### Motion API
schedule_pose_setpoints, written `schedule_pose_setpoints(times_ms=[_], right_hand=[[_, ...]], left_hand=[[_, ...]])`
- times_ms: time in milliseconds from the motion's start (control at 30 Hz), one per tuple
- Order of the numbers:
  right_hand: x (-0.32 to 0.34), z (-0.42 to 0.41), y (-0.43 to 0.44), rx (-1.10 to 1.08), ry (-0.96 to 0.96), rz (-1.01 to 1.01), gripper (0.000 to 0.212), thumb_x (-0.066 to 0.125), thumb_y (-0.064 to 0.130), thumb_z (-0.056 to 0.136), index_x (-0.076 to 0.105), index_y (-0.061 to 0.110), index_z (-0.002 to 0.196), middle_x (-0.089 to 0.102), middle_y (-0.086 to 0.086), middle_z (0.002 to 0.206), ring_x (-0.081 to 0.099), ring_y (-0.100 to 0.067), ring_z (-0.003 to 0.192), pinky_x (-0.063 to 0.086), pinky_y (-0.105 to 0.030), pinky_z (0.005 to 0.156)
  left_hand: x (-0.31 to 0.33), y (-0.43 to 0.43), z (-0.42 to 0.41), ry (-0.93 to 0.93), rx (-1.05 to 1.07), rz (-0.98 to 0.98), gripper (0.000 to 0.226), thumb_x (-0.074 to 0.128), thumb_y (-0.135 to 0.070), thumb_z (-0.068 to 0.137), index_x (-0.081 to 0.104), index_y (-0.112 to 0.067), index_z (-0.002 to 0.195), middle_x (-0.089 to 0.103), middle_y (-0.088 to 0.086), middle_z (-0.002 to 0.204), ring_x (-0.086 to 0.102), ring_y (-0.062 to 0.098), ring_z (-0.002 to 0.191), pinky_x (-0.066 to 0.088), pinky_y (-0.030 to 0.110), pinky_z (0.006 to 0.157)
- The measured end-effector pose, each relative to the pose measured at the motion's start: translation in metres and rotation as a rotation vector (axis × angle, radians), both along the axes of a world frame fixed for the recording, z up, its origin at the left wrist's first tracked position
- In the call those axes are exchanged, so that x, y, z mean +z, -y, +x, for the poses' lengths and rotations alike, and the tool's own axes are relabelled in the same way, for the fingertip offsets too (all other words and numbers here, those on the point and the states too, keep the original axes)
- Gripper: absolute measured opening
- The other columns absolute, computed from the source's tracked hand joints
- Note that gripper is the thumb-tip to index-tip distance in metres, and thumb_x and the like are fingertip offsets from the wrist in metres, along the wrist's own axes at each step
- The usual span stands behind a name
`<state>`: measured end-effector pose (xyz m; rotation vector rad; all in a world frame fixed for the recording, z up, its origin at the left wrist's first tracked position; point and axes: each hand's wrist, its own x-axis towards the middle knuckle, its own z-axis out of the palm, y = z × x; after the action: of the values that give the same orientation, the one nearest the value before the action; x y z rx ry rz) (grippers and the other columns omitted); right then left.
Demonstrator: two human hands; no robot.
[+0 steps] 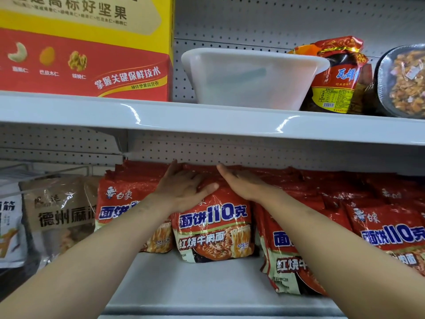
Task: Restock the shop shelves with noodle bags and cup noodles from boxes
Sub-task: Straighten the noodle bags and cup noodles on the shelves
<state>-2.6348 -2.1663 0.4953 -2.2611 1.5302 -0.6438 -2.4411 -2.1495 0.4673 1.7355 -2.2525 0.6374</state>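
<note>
Nearest to me are two bare forearms, reaching up & forward over the lower shelf (207, 284), whose front part is bare.

Next, the hands. The left hand (184, 189) lies flat on the top left of the middle noodle bag (213, 229), fingers spread, thumb across the front of the pack. The right hand (241, 183) presses on the top right of the same bag, palm down, fingers pointing to the back. So both hands are open, not closed around anything, a little apart, one on each side of the bag's top. The bag stands upright, set back from the shelf edge, betw. a left bag (124, 203) and a right stack (299, 249) that leans forward and comes nearer to the edge.

To do this step well, I think: push evenly w/ both palms so the bag goes straight back and does not twist; keep the pressure light, the noodle cake inside probably cracks easily; keep the label facing front. The room under the upper shelf (207, 120) looks tight, so keep the knuckles low.

Farther back, more red bags fill the row up to the perforated back panel (184, 150). Above, on the upper shelf, stand a yellow-red nut box (80, 54), a white tub (250, 79), etc.
</note>
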Motion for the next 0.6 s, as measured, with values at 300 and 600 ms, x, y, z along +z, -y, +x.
schedule_pose_setpoints(times_ms=[300, 600], right_hand=[[0.003, -0.006, 0.018, -0.084, -0.117, -0.159, 0.087, 0.003, 0.078, 0.091, 0.043, 0.028, 0.150, 0.048, -0.005, 0.151, 0.047, -0.026, 0.136, 0.036, -0.039, 0.113], [0.004, -0.002, 0.035, -0.049, 0.019, 0.082, 0.118, 0.008, 0.108, 0.053, 0.037, 0.045, 0.149, 0.045, -0.002, 0.154, 0.046, -0.027, 0.137, 0.033, -0.050, 0.116]], left_hand=[[0.010, 0.012, 0.002, -0.098, 0.048, 0.070, 0.093, -0.015, -0.081, 0.079, 0.015, -0.036, 0.155, 0.025, -0.002, 0.161, 0.019, 0.018, 0.149, -0.008, 0.054, 0.120], [0.013, 0.018, -0.005, -0.089, 0.045, 0.118, 0.086, -0.012, -0.077, 0.082, 0.018, -0.039, 0.154, 0.023, -0.006, 0.161, 0.013, 0.017, 0.151, -0.007, 0.054, 0.120]])
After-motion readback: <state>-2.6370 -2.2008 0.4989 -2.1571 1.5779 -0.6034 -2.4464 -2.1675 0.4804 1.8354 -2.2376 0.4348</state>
